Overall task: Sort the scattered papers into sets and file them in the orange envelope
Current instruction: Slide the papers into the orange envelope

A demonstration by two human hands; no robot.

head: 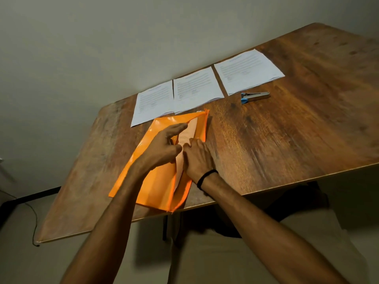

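Forearms reach in from the bottom edge toward the orange envelope [155,181], which lies at the near edge of the wooden table [287,140]. The left hand [164,144] grips the envelope's upper layer and holds its mouth open, index finger stretched along the rim. The right hand [199,158], a black band [206,177] at its wrist, bends its fingers down onto a paper set [190,130] lying partly inside; whether it pinches or only pushes I cannot tell. Beyond, the left stack [153,101], middle stack [196,87] and right stack [248,70] lie side by side, a stapler [255,97] near them. Sorting looks finished, I judge; filing is at its start, with one set going in and three left.
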